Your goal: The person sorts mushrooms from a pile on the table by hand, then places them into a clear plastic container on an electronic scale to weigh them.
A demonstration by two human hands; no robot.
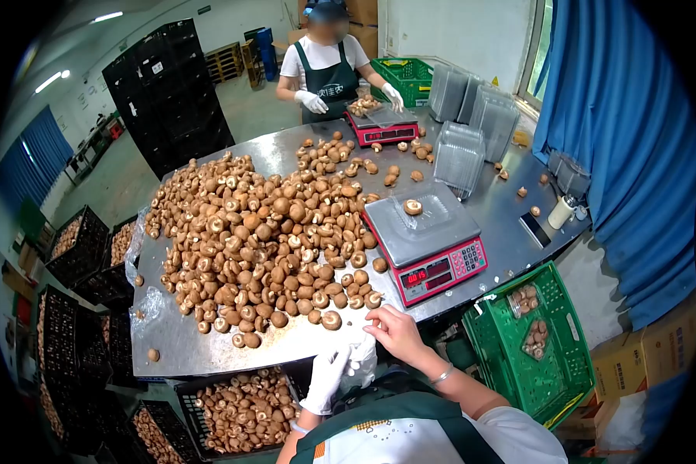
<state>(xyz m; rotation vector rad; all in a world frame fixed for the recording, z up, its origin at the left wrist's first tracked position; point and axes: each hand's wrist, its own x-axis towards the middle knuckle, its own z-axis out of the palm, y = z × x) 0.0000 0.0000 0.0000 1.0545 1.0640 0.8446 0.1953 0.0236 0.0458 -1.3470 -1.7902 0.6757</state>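
Note:
Near the table's front edge, my left hand (326, 380) wears a white glove, and its fingers are closed on a loose, crumpled white glove (361, 362). My right hand (397, 331) is bare and just above that loose glove, fingers bent and slightly apart, with nothing visible in them. Left of it, a brown mushroom (331, 320) lies at the edge of a large mushroom pile (263, 232). Beyond my right hand stands a red-and-grey scale (429, 240); its red display is lit. On its plate is a clear plastic tray (433, 213) with one mushroom (412, 206).
Across the metal table (201, 352), a co-worker (329, 69) in white gloves handles a mushroom pack on a second scale (383, 131). Stacked clear trays (460, 158) stand right. A green crate (561, 348) holds packed mushrooms; a black crate (185, 402) of mushrooms is below.

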